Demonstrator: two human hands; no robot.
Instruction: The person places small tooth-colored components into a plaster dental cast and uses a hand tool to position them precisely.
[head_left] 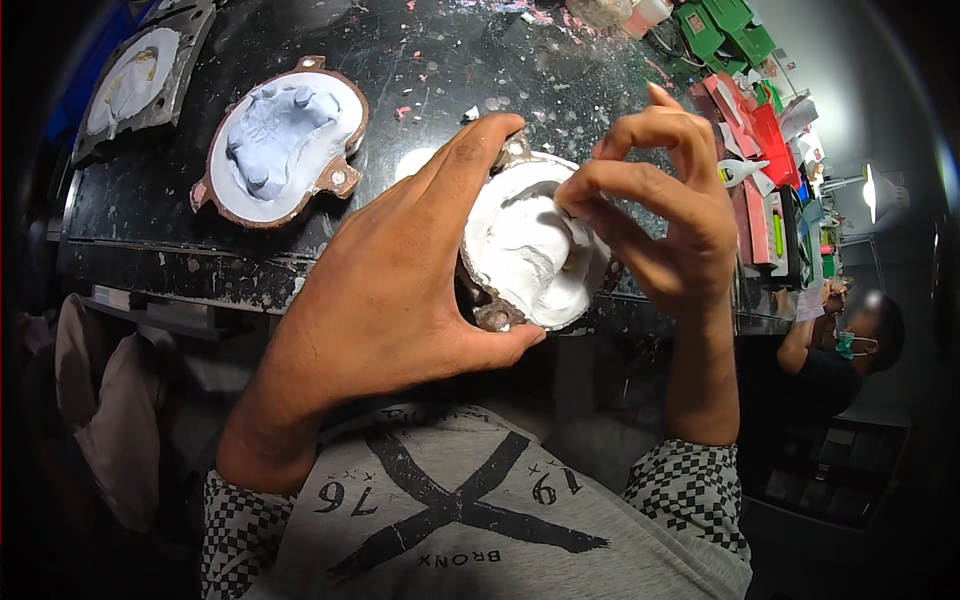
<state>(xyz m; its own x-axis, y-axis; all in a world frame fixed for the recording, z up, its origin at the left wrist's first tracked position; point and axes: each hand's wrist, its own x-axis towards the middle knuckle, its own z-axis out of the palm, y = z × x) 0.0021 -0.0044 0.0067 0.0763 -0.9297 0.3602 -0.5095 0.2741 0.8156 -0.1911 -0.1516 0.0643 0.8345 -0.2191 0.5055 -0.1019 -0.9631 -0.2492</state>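
My left hand (400, 270) grips the rim of a brown metal dental flask half (497, 313), thumb at the near side and fingers at the far side. White plaster (530, 240) fills this flask half, with a curved hollow and a raised middle. Over the plaster, my right hand (660, 190) is closed in a pinch, with thumb and forefinger tips at the hollow's upper right edge. Whatever lies between those fingertips is too small or hidden to make out. Another flask half (338, 180) lies to the left, with a bluish plaster cast (270, 140) set in white plaster.
A dark metal mould (165, 95) with white plaster sits at the far left. Plaster crumbs and pink scraps dot the black bench (420, 60). Green bins (720, 30), a red tray (755, 125) and a lit lamp (868, 195) stand rightward. A masked person (830, 350) works beyond.
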